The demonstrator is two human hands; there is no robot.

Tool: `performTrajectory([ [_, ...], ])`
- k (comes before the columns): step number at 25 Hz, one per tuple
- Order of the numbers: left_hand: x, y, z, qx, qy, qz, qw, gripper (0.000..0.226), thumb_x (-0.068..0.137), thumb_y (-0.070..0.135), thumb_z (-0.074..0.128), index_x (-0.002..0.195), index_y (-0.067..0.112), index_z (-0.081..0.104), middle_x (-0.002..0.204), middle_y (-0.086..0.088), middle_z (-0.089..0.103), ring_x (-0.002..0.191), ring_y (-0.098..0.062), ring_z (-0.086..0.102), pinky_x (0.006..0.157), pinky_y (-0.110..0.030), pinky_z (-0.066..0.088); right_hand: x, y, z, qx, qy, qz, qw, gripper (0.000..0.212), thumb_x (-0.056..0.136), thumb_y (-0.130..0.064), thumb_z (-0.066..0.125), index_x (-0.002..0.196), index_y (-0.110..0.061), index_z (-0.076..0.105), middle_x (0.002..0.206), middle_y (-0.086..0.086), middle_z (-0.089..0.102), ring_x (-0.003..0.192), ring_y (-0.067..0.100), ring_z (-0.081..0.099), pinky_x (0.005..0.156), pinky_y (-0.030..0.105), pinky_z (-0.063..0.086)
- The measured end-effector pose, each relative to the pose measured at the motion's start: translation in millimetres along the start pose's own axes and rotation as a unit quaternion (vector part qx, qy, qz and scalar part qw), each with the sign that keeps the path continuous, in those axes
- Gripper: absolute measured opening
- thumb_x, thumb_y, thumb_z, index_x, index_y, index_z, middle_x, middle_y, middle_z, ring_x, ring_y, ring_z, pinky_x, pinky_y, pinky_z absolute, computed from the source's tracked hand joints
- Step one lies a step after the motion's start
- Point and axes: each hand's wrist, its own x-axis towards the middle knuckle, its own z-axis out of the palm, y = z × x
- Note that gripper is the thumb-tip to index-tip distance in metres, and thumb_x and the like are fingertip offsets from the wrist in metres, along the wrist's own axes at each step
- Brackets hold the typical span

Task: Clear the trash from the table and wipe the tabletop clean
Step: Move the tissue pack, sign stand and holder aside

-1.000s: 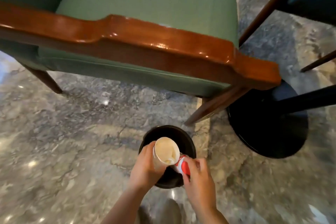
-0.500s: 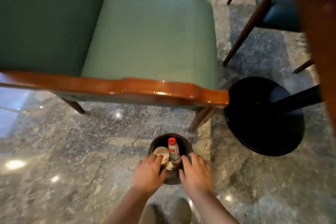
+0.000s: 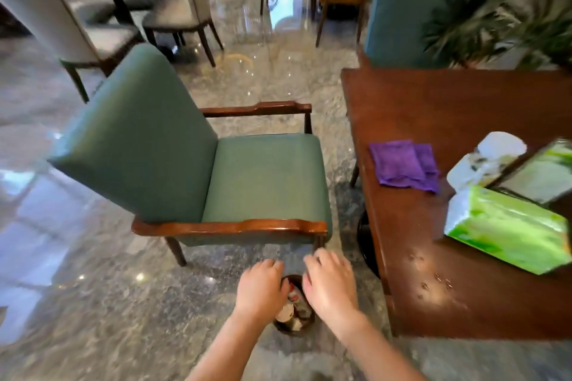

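Both hands [image 3: 297,284] lifted from bin [image 3: 294,329], empty, fingers relaxed; trash dumped. Next: fetch purple cloth [image 3: 404,168], wipe bench [image 3: 433,108].

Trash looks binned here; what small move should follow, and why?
Probably reach the right hand to the purple cloth on the table: cup and bottle already lie in the bin, both hands are empty, and the tabletop still needs wiping.
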Motion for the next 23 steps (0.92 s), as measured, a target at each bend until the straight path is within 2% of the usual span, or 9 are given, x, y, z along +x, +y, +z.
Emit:
performTrajectory([
  [3, -16, 23, -36, -0.03, 0.029, 0.007, 0.999, 0.033, 0.094, 0.035, 0.043, 0.121, 0.019, 0.053, 0.118, 0.0, 0.058, 0.111, -0.021, 0.055, 0.087, -0.032, 0.042, -20, 13, -50, -0.015, 0.078, 0.006, 0.997, 0.014, 0.065, -0.024, 0.063, 0.076, -0.017, 0.066, 0.072, 0.003, 0.06, 0.07, 0.026, 0.06, 0.063, 0.036, 0.05],
  [5, -20, 40, -46, -0.023, 0.044, 0.038, 0.998, 0.033, 0.094, 0.036, 0.043, 0.121, 0.019, 0.053, 0.118, 0.0, 0.058, 0.111, -0.021, 0.054, 0.087, -0.033, 0.042, -35, 26, -72, -0.028, 0.103, 0.025, 0.994, 0.018, 0.067, -0.025, 0.054, 0.077, -0.016, 0.066, 0.073, 0.004, 0.06, 0.07, 0.027, 0.06, 0.062, 0.036, 0.049],
  [9, -16, 87, -54, -0.019, 0.092, 0.13, 0.987, 0.032, 0.094, 0.036, 0.044, 0.118, 0.018, 0.055, 0.115, 0.002, 0.06, 0.108, -0.019, 0.055, 0.084, -0.031, 0.042, -65, 55, -96, -0.029, 0.137, 0.108, 0.984, 0.026, 0.058, -0.018, 0.075, 0.083, -0.016, 0.069, 0.076, 0.003, 0.062, 0.069, 0.028, 0.06, 0.063, 0.036, 0.049],
  [17, -3, 181, -39, -0.02, 0.102, 0.233, 0.967, 0.036, 0.093, 0.037, 0.045, 0.123, 0.02, 0.054, 0.115, 0.002, 0.06, 0.108, -0.02, 0.055, 0.085, -0.032, 0.044, -99, 146, -131, -0.023, 0.185, 0.197, 0.963, 0.031, 0.058, -0.016, 0.075, 0.088, -0.015, 0.07, 0.08, 0.007, 0.065, 0.072, 0.03, 0.062, 0.067, 0.037, 0.051],
  [20, 9, 233, -22, -0.02, 0.101, 0.255, 0.961, 0.035, 0.083, 0.038, 0.045, 0.104, 0.018, 0.065, 0.095, 0.001, 0.067, 0.087, -0.024, 0.064, 0.07, -0.035, 0.051, -104, 202, -138, -0.022, 0.193, 0.193, 0.962, 0.027, 0.062, -0.02, 0.065, 0.088, -0.014, 0.069, 0.079, 0.007, 0.063, 0.071, 0.031, 0.061, 0.067, 0.037, 0.05],
  [22, 22, 273, -6, -0.016, 0.108, 0.255, 0.961, 0.032, 0.073, 0.038, 0.048, 0.088, 0.018, 0.068, 0.078, 0.002, 0.067, 0.069, -0.023, 0.066, 0.055, -0.033, 0.053, -105, 249, -145, -0.034, 0.188, 0.183, 0.964, 0.028, 0.062, -0.02, 0.069, 0.089, -0.014, 0.069, 0.082, 0.008, 0.064, 0.073, 0.031, 0.062, 0.068, 0.037, 0.051],
  [23, 31, 298, 3, -0.016, 0.117, 0.25, 0.961, 0.029, 0.07, 0.037, 0.055, 0.087, 0.018, 0.068, 0.075, 0.002, 0.067, 0.066, -0.022, 0.066, 0.053, -0.032, 0.053, -103, 278, -149, -0.039, 0.184, 0.181, 0.965, 0.03, 0.06, -0.019, 0.073, 0.089, -0.014, 0.069, 0.083, 0.008, 0.065, 0.074, 0.031, 0.062, 0.069, 0.038, 0.051],
])
